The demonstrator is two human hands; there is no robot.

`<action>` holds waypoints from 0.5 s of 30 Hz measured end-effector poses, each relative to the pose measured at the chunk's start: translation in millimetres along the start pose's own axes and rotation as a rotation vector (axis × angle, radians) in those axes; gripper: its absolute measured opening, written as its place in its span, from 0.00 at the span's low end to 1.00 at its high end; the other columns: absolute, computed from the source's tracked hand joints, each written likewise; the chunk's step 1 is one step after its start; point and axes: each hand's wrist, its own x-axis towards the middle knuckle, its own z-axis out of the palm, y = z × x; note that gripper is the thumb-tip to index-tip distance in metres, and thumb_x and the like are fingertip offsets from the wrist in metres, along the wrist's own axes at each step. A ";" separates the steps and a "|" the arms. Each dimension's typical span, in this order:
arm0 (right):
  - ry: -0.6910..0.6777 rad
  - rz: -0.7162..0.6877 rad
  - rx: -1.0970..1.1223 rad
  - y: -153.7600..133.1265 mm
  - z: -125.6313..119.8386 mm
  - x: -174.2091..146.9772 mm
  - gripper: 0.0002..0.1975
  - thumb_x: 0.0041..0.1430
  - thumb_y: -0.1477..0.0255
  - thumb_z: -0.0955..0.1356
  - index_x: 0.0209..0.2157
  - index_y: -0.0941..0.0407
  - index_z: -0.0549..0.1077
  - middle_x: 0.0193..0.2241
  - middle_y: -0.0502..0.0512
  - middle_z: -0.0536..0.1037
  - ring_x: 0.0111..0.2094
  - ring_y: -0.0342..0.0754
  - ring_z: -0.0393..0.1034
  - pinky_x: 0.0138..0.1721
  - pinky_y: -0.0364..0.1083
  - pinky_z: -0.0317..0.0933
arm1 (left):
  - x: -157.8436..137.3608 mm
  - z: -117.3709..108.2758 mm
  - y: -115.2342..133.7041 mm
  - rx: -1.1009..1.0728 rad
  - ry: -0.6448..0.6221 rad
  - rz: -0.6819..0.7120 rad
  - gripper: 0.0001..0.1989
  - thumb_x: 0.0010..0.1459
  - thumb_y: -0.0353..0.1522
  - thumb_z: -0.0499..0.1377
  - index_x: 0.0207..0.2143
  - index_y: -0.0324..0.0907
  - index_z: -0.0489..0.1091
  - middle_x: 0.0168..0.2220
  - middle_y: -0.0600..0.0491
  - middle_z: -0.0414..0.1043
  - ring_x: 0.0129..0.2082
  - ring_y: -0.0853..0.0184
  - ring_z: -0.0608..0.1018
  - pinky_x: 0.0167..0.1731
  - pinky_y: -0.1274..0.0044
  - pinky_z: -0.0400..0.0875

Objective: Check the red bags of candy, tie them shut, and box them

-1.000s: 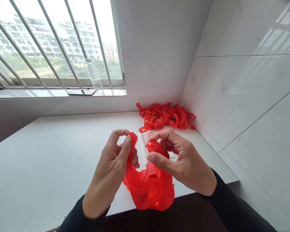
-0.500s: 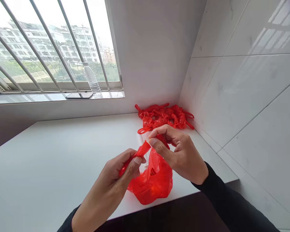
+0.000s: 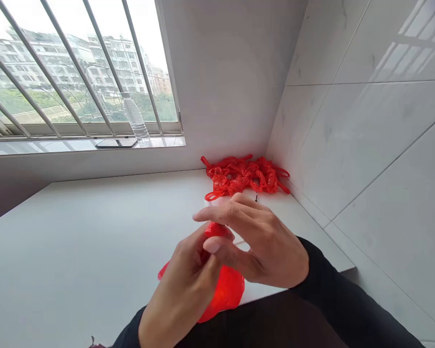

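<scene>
A red plastic bag [image 3: 229, 290] hangs at the counter's front edge, with its body bulging below my hands. My left hand [image 3: 188, 285] is closed around the bag's gathered neck, and a bunched red end shows above the fist. Over that end is my right hand [image 3: 253, 237], its fingers stretched out and its thumb apart from them. The right thumb lies close to the left thumb; whether it presses on the plastic I cannot tell. Part of the bag is hidden behind both hands.
Several knotted red plastic bags [image 3: 244, 176] lie heaped in the back corner of the white counter [image 3: 105, 232]. A clear bottle [image 3: 136, 118] and a dark flat device [image 3: 116, 143] rest on the sill by the barred window. A tiled wall [image 3: 362, 159] bounds the right side.
My left hand has moved up and right, gathering the bag's loose strip into its fist. My right hand has let go and moved left over the bunched end. The bag's body has shifted left.
</scene>
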 end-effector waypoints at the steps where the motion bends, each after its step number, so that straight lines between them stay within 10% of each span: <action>1: 0.035 0.043 0.014 0.8 -0.8 -0.3 0.13 0.72 0.69 0.63 0.54 0.56 0.70 0.42 0.54 0.79 0.40 0.47 0.70 0.48 0.50 0.65 | 1.4 -1.3 -2.6 -0.058 0.005 -0.022 0.19 0.64 0.46 0.55 0.26 0.43 0.59 0.22 0.59 0.53 0.22 0.72 0.55 0.21 0.79 0.53; 5: -0.057 0.240 0.146 9.8 -3.6 -3.2 0.15 0.69 0.69 0.67 0.55 0.54 0.70 0.48 0.54 0.77 0.50 0.48 0.69 0.54 0.50 0.62 | 3.1 -12.9 -12.0 -0.254 -0.019 -0.113 0.22 0.63 0.46 0.57 0.24 0.42 0.58 0.20 0.60 0.49 0.21 0.73 0.53 0.21 0.79 0.51; 9: -0.085 0.323 0.291 16.3 1.7 -8.9 0.04 0.68 0.71 0.67 0.39 0.56 0.74 0.35 0.50 0.77 0.38 0.44 0.70 0.44 0.46 0.64 | -0.3 -20.9 -17.7 -0.311 -0.020 -0.171 0.23 0.62 0.47 0.58 0.22 0.41 0.62 0.21 0.56 0.59 0.22 0.71 0.64 0.25 0.78 0.62; 15: -0.061 0.286 0.280 10.7 13.0 -22.3 0.02 0.63 0.73 0.71 0.35 0.55 0.74 0.41 0.52 0.74 0.44 0.46 0.68 0.51 0.48 0.62 | -3.1 -28.2 -20.0 -0.488 0.017 -0.242 0.12 0.62 0.44 0.61 0.36 0.45 0.71 0.32 0.53 0.70 0.32 0.67 0.72 0.35 0.77 0.71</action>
